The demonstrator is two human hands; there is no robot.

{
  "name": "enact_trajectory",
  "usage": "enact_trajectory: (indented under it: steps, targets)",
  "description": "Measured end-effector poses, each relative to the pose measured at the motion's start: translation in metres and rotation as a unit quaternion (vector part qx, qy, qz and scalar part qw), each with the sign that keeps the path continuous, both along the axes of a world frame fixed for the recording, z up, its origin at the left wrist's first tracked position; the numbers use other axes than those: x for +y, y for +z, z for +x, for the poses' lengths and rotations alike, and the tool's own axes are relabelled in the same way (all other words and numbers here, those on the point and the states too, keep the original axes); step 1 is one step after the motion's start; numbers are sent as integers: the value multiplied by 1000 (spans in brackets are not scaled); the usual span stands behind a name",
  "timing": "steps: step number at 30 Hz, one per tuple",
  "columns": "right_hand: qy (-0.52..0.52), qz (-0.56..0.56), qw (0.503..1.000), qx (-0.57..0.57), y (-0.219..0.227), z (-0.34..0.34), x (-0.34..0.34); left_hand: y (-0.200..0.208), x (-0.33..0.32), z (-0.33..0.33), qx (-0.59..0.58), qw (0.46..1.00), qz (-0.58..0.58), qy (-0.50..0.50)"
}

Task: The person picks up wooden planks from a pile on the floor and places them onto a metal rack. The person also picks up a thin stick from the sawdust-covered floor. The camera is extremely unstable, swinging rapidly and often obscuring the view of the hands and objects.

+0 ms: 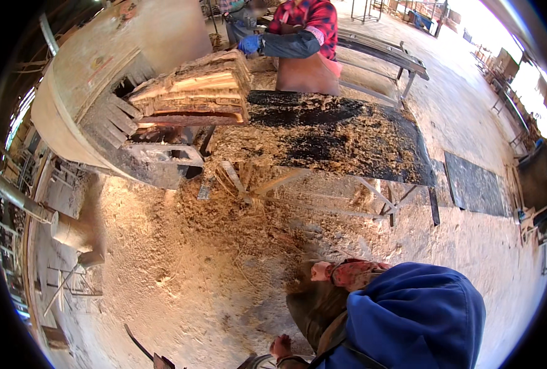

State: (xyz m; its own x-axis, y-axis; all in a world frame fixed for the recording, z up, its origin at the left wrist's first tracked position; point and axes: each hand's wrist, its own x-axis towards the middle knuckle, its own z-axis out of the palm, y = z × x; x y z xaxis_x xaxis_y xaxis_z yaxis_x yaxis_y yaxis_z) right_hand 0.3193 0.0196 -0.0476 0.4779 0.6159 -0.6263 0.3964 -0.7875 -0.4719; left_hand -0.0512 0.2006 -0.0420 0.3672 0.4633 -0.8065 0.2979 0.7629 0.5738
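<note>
Your left hand (pixel 280 347) shows only as a bare knuckled lump at the bottom edge, beside your brown apron; you cannot tell whether its fingers are spread or closed, nor what it touches. Your right hand is out of sight under your blue hooded sleeve (pixel 415 320). Well ahead of that hand, across a floor deep in pale, fibrous sawdust (pixel 212 246), lies a stack of rough slab wood (pixel 196 92), bark-edged and splintery, its long axis running left to right, the far end toward a co-worker's blue-gloved hand (pixel 249 44). Right of the stack stretches a flat black table (pixel 347 132) strewn with shavings. Left of it curves a big dusty metal drum (pixel 83 86)
</note>
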Motion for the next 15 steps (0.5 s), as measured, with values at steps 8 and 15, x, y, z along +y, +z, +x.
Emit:
enact_trajectory:
  steps: [8,15]
  targets:
    - [-58,24,997,-50,10,13,-8,21,5,34,51,994,-14,96]
    - [-69,67,995,29,6,48,-37,11,-35,64,41,998,-32,34]
